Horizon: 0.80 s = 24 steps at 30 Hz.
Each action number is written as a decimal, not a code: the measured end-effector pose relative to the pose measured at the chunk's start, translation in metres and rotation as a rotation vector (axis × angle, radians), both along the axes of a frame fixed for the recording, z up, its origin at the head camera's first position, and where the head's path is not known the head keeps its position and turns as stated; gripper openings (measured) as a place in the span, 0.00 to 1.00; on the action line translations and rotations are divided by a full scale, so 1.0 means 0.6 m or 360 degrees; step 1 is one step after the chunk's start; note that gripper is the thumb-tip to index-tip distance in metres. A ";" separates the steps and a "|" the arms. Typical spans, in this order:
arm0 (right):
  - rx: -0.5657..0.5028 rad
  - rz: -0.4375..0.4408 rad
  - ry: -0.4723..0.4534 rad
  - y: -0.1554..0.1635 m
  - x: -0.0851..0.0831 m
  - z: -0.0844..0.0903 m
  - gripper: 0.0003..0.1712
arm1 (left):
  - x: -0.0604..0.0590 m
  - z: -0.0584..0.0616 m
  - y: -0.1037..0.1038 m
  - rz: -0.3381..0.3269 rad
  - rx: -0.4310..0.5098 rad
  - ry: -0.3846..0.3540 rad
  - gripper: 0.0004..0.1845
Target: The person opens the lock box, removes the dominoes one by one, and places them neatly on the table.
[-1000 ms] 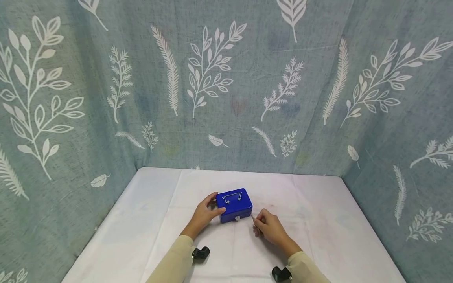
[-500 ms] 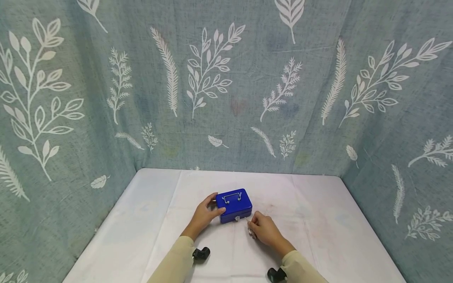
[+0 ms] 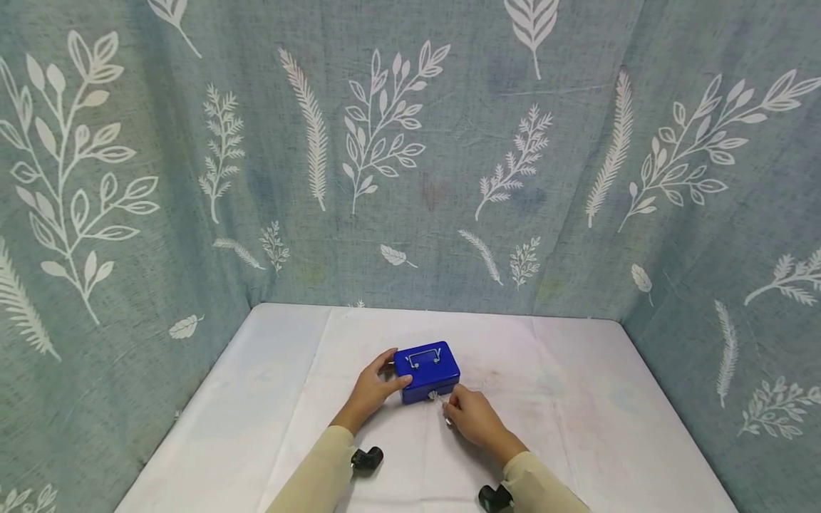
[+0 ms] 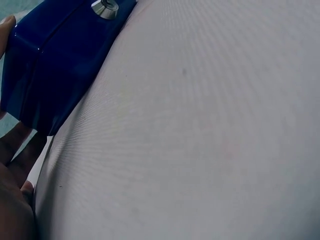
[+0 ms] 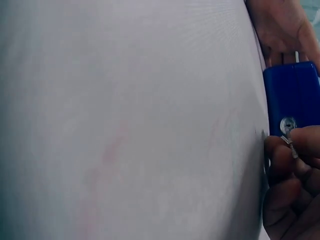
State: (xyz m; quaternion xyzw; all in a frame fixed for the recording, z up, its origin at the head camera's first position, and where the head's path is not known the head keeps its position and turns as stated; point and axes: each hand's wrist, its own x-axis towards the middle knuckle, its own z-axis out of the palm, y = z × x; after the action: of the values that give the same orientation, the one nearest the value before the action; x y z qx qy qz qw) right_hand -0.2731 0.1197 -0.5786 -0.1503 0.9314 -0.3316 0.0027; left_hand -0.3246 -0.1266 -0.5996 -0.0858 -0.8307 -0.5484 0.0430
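Note:
A small blue metal cash box [image 3: 426, 370] with a white handle on its lid sits on the white tablecloth [image 3: 577, 399]. My left hand [image 3: 387, 377] grips its left end, thumb on the front corner and fingers behind. My right hand [image 3: 451, 405] pinches a small silver key [image 5: 290, 145] just in front of the round lock [image 3: 432, 395] on the box front. In the right wrist view the key tip lies right at the lock [image 5: 287, 124]. In the left wrist view the box [image 4: 55, 65] and its lock [image 4: 105, 7] show, with my fingers [image 4: 15, 165] below it.
Teal cloth walls with white leaf prints [image 3: 410, 157] enclose the table at the back and on both sides. Black wrist camera mounts [image 3: 367, 458] [image 3: 494, 496] sit on my sleeves. White cloth stretches to the left and right of the box.
My right hand has moved left with the key, from beside the box up to the lock on its front. The left hand and the box have stayed in place.

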 end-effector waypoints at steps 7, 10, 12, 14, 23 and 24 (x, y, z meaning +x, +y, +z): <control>0.0040 -0.0028 -0.0002 -0.006 -0.001 0.001 0.13 | -0.002 0.003 0.005 -0.0008 0.0002 -0.0022 0.46; 0.0040 -0.0028 -0.0001 -0.007 -0.002 -0.001 0.13 | -0.003 0.005 0.006 -0.0020 0.0010 -0.0015 0.46; 0.0036 -0.0024 0.0008 -0.008 -0.002 -0.002 0.12 | -0.003 0.006 0.005 -0.0026 0.0012 -0.0011 0.46; 0.0034 -0.0022 0.0011 -0.009 -0.003 -0.003 0.12 | -0.004 0.006 0.005 -0.0024 0.0012 -0.0011 0.46; 0.0040 -0.0012 0.0006 -0.019 -0.002 -0.006 0.12 | 0.001 0.006 0.003 0.0017 0.0011 -0.0060 0.44; 0.0047 -0.0013 0.0006 -0.020 -0.001 -0.006 0.13 | 0.002 0.005 0.003 0.0016 0.0016 -0.0064 0.44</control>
State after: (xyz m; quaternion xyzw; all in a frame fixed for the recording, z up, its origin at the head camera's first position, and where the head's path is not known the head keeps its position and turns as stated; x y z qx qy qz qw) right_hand -0.2737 0.1076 -0.5824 -0.1470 0.9368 -0.3175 0.0019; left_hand -0.3236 -0.1251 -0.5965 -0.0703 -0.8291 -0.5538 0.0293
